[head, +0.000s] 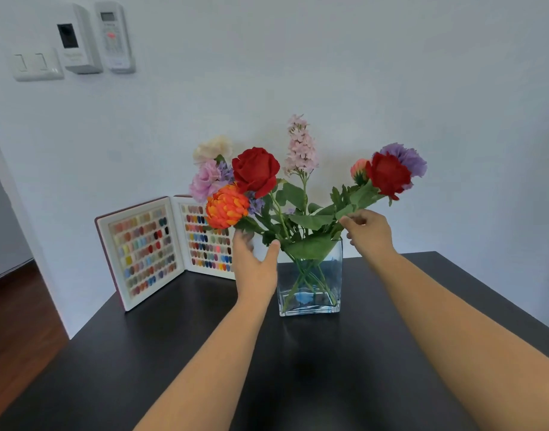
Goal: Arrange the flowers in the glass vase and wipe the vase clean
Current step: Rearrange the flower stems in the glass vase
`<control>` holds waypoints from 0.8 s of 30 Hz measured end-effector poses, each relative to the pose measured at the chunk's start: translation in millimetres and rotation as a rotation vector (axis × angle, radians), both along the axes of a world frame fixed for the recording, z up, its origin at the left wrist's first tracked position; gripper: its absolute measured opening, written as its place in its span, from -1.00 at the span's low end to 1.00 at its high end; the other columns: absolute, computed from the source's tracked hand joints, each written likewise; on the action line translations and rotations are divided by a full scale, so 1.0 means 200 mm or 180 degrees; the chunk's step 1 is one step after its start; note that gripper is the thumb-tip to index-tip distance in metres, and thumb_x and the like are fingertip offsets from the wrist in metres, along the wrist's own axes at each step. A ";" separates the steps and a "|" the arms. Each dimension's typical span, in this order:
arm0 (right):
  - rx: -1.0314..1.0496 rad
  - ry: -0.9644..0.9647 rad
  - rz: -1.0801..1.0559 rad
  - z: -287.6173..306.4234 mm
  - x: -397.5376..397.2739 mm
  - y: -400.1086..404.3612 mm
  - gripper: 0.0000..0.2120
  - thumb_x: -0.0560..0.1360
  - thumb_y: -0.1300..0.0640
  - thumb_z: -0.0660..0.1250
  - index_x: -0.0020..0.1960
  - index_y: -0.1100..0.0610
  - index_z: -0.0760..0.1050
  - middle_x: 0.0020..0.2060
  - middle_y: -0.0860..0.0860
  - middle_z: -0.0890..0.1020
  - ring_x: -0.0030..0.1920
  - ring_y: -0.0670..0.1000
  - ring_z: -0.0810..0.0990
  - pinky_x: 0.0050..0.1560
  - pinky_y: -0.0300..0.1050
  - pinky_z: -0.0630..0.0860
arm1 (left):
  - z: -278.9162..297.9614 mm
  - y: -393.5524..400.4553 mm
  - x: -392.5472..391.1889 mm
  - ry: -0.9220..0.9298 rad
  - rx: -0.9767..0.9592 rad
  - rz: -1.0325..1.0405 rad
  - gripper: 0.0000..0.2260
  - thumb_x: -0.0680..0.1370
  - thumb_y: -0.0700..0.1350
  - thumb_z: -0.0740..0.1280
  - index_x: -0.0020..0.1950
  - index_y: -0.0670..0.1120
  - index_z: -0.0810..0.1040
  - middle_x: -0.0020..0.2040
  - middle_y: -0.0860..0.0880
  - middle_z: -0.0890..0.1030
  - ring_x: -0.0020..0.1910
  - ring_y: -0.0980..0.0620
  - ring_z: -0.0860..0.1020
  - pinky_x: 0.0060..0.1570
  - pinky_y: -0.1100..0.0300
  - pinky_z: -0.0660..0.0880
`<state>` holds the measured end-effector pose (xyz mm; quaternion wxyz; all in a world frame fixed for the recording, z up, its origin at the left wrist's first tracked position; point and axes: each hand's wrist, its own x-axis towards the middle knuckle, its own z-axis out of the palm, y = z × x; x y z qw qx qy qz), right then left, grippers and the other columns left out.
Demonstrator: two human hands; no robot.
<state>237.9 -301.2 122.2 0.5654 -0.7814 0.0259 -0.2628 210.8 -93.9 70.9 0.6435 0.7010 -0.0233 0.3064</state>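
The right hand (368,233) forms the grip: thumb and fingertips pinch the green leafy stem (358,203) of the red carnation (388,175), which leans out to the right of the clear square glass vase (310,281). The left hand (256,262) is relaxed with fingers extended and holds nothing; its thumb lies at the upper left corner of the vase, and whether it touches the glass cannot be told. The fingers reach up toward the foliage below the orange chrysanthemum (226,206). The vase stands upright on the black bench (142,353), and green stems cross inside it. Above the vase rim, on the left, are a red rose (256,171), a pink carnation (206,180) and a cream carnation (212,149). A tall pale pink flower spike (301,147) rises above the vase centre. Behind the red carnation sit a purple carnation (406,158) and a small coral bud (358,169). To the left of the vase, an open white-framed nail colour sample book (161,247) stands against the white wall (360,73).
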 end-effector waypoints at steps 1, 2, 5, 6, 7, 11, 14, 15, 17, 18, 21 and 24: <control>-0.0119 -0.0020 -0.0018 0.03 0.01 0.00 -0.88 0.50 0.11 0.35 -0.19 0.12 0.52 -0.12 0.15 0.65 -0.04 0.22 0.62 0.02 0.21 0.56 | 0.02 -0.01 0.01 -0.0045 0.0107 0.0038 -0.50 0.49 -0.04 0.44 0.32 0.17 0.25 0.21 0.18 0.44 0.24 0.11 0.43 0.26 0.07 0.38; -0.0212 -0.0051 -0.0027 0.05 0.01 0.00 -0.85 0.53 0.14 0.30 -0.22 0.09 0.46 -0.09 0.15 0.65 -0.03 0.21 0.62 0.01 0.21 0.56 | 0.03 -0.03 0.02 -0.0078 0.0224 0.0080 -0.47 0.49 -0.05 0.44 0.35 0.14 0.25 0.24 0.16 0.43 0.25 0.11 0.42 0.27 0.07 0.38; -0.0454 -0.0223 -0.0028 0.12 0.01 0.02 -0.95 0.57 0.17 0.20 -0.06 0.11 0.40 -0.16 0.10 0.61 -0.11 0.18 0.59 -0.10 0.11 0.57 | 0.04 -0.05 0.05 -0.0174 0.0630 0.0231 -0.32 0.48 -0.12 0.44 0.50 0.02 0.16 0.35 0.07 0.42 0.34 0.08 0.39 0.33 0.07 0.35; -0.0591 -0.0304 -0.0051 0.14 0.02 0.02 -0.97 0.58 0.19 0.17 0.00 0.14 0.38 -0.22 0.06 0.56 -0.15 0.17 0.55 -0.20 0.02 0.52 | 0.05 -0.05 0.06 -0.0189 0.0772 0.0277 -0.29 0.48 -0.13 0.45 0.52 0.00 0.13 0.38 0.01 0.41 0.36 0.04 0.38 0.33 0.06 0.35; -0.0733 -0.0387 -0.0081 0.17 0.02 0.02 -0.92 0.59 0.21 0.14 0.07 0.16 0.36 -0.24 0.04 0.52 -0.18 0.16 0.52 -0.28 -0.06 0.42 | 0.05 -0.05 0.07 -0.0191 0.0917 0.0317 -0.26 0.48 -0.13 0.45 0.54 0.00 0.10 0.38 -0.04 0.42 0.36 0.00 0.37 0.33 0.02 0.36; -0.1076 -0.0670 -0.0171 0.28 0.01 0.01 -0.78 0.58 0.29 0.09 0.22 0.25 0.32 -0.16 0.13 0.54 -0.20 0.17 0.51 -0.25 -0.08 0.37 | 0.06 -0.07 0.10 -0.0236 0.1351 0.0408 -0.19 0.47 -0.11 0.45 0.56 0.06 0.02 0.28 -0.09 0.48 0.27 -0.08 0.44 0.21 -0.08 0.45; -0.1195 -0.0751 -0.0125 0.36 0.00 0.01 -0.82 0.58 0.29 0.09 0.17 0.24 0.33 -0.07 0.23 0.61 -0.13 0.22 0.59 -0.19 0.04 0.50 | 0.08 -0.07 0.12 -0.0323 0.1473 0.0487 -0.18 0.47 -0.11 0.45 0.56 0.09 0.00 0.20 -0.09 0.52 0.19 -0.08 0.50 0.11 -0.10 0.50; -0.1246 -0.0767 -0.0093 0.38 0.00 0.01 -0.82 0.57 0.30 0.09 0.17 0.23 0.32 -0.07 0.24 0.62 -0.13 0.24 0.60 -0.19 0.07 0.52 | 0.08 -0.07 0.12 -0.0335 0.1479 0.0504 -0.18 0.46 -0.11 0.46 0.55 0.10 0.01 0.20 -0.09 0.53 0.18 -0.07 0.51 0.10 -0.10 0.51; -0.1349 -0.0756 -0.0037 0.42 0.01 0.02 -0.81 0.56 0.29 0.09 0.17 0.21 0.30 -0.09 0.24 0.63 -0.19 0.24 0.61 -0.25 0.07 0.54 | 0.10 -0.07 0.14 -0.0358 0.1439 0.0480 -0.17 0.45 -0.10 0.48 0.55 0.10 0.03 0.21 -0.08 0.53 0.18 -0.07 0.52 0.11 -0.10 0.51; -0.1407 -0.0727 -0.0028 0.43 0.01 0.02 -0.81 0.56 0.29 0.09 0.17 0.20 0.30 -0.11 0.24 0.63 -0.21 0.23 0.61 -0.30 0.04 0.53 | 0.10 -0.06 0.15 -0.0368 0.1424 0.0464 -0.16 0.44 -0.10 0.49 0.54 0.10 0.03 0.21 -0.08 0.53 0.18 -0.06 0.52 0.12 -0.10 0.51; -0.1591 -0.0640 -0.0074 0.44 0.04 0.03 -0.80 0.57 0.28 0.09 0.20 0.21 0.29 -0.15 0.24 0.63 -0.33 0.17 0.56 -0.40 -0.02 0.48 | 0.11 -0.07 0.16 -0.0353 0.1443 0.0472 -0.11 0.41 -0.08 0.53 0.54 0.12 0.00 0.23 -0.06 0.51 0.16 -0.05 0.51 0.10 -0.08 0.52; -0.1762 -0.0531 0.0016 0.41 0.04 0.06 -0.76 0.56 0.30 0.10 0.23 0.22 0.30 -0.09 0.23 0.63 -0.25 0.19 0.60 -0.31 0.06 0.53 | 0.11 -0.09 0.17 -0.0365 0.1361 0.0349 -0.08 0.40 -0.11 0.53 0.56 0.11 -0.01 0.32 -0.06 0.43 0.22 -0.05 0.48 0.12 -0.10 0.53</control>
